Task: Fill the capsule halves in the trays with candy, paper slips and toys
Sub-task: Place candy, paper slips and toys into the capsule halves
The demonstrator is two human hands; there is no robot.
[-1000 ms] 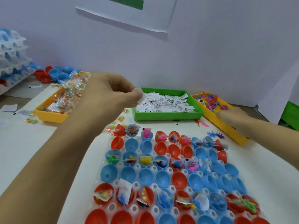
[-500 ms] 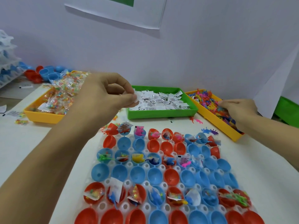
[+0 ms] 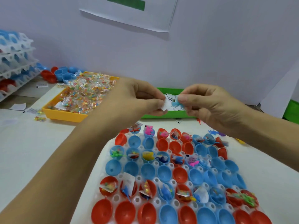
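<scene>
In the head view, the left hand [image 3: 139, 96] is pinching a white paper slip [image 3: 165, 106] between thumb and fingers, and the right hand [image 3: 208, 102] is pinching a small blue toy [image 3: 176, 103] right against it; both hands are meeting in the air above the far edge of the capsule tray [image 3: 169, 172], in front of the green slip bin [image 3: 163, 114]. This looks like the pairing step, slip and toy being gathered before going into one capsule half. The next move probably calls for lowering the pair into an unfilled half, such as those of the empty blue row [image 3: 163, 172] across the tray's middle, without brushing the filled cups beside it. The yellow candy bin [image 3: 64, 113] is sitting well to the left, near the stacked white trays [image 3: 16, 62]. Open tabletop is lying to the left of the tray, while the right side, crossed by the right forearm, is holding loose toys [image 3: 215, 132].
</scene>
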